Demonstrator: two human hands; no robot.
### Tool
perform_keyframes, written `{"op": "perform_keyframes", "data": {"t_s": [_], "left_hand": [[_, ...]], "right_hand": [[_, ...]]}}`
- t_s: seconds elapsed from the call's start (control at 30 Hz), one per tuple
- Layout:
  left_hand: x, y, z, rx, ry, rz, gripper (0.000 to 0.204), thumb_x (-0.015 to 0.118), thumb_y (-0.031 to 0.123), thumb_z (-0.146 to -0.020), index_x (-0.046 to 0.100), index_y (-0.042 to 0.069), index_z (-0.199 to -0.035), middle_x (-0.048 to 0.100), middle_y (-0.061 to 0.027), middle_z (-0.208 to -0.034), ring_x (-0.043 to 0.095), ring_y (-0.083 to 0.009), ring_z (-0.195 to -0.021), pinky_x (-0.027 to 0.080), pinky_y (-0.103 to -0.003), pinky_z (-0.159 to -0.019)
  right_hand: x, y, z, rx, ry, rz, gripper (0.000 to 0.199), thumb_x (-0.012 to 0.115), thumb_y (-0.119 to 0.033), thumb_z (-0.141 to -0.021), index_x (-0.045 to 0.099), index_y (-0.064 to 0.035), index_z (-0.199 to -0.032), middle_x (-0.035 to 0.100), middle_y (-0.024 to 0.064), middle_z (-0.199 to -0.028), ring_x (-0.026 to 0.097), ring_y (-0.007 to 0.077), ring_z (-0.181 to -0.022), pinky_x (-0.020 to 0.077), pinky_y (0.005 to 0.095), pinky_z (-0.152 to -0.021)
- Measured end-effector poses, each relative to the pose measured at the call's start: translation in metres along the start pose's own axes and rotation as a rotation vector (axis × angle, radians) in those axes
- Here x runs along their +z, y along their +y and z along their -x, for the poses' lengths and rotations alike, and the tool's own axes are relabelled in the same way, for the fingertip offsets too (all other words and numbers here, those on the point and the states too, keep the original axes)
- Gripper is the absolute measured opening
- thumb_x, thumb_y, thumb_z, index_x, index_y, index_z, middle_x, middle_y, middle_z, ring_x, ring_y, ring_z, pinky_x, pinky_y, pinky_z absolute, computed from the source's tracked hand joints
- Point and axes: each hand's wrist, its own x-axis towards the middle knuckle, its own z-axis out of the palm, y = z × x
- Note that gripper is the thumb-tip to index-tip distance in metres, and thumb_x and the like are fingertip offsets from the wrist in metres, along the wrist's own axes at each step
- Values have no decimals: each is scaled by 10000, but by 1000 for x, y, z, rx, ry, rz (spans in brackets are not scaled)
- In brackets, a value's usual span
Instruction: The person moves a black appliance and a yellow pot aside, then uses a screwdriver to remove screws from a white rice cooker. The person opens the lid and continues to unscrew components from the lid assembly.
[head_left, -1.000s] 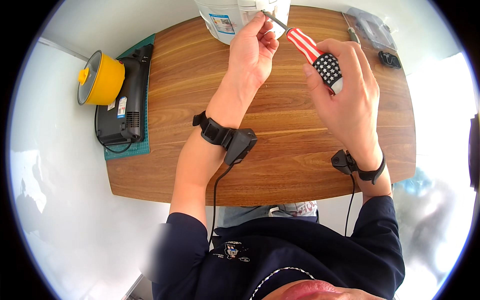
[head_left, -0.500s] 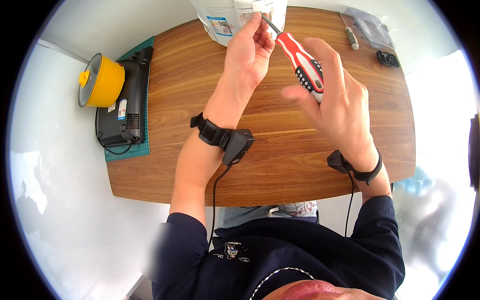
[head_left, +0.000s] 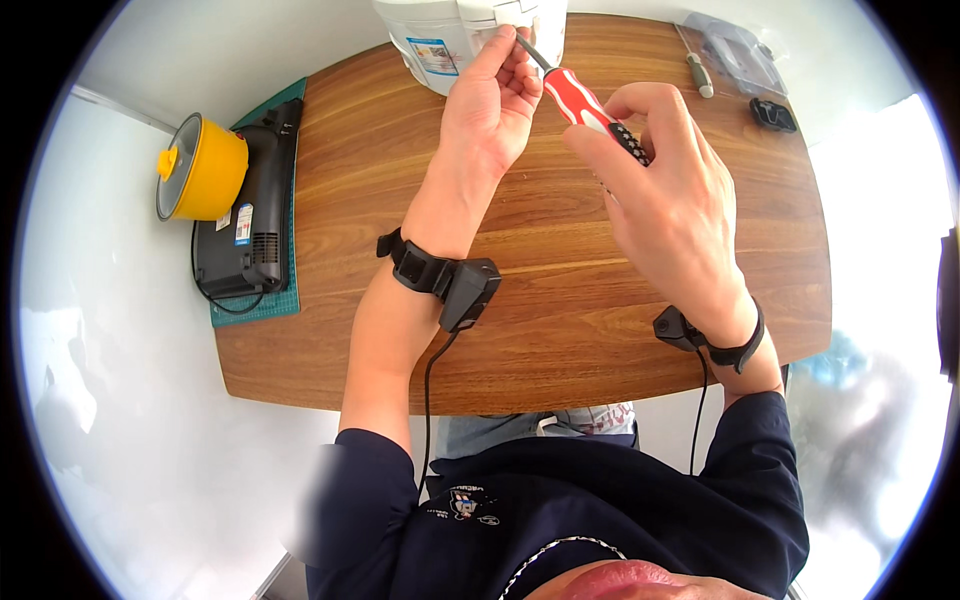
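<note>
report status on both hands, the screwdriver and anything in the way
Right hand around red screwdriver, left hand at its tip. Tip by white container, seating hidden. Yellow pot off left, slim tool off right.

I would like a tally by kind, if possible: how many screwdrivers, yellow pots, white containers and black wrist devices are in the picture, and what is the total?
Screwdrivers: 2 (red-and-white screwdriver, grey-handled screwdriver)
Yellow pot: 1
White container: 1
Black wrist devices: 2 (left device, right device)
Total: 6
</note>
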Motion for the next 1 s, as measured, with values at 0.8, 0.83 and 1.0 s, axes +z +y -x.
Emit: {"op": "perform_keyframes", "data": {"t_s": [0.8,0.83,1.0], "left_hand": [[-7,3,-5,-59,-122,-60,212,650,180,-992,666,-15,-1074,560,7,-633,499,-106,-595,414,-265,-602],[-7,3,-5,-62,-127,-57,211,648,182,-993,667,-12,-1074,557,10,-630,496,-105,-592,412,-262,-604],[-7,2,-4,-67,-132,-78,213,640,190,-999,673,-3,-1082,545,22,-637,493,-100,-598,407,-255,-612]], "right_hand": [[4,6,0,-166,-17,52,196,699,-99,-685,586,-105,-845,478,57,-956,560,192,-828,457,325,-659],[4,6,0,-169,-20,56,194,698,-101,-686,583,-105,-842,475,57,-950,558,192,-824,452,325,-656],[5,5,1,-163,-24,56,184,692,-108,-695,587,-103,-846,484,56,-945,566,193,-834,454,333,-663]]}}
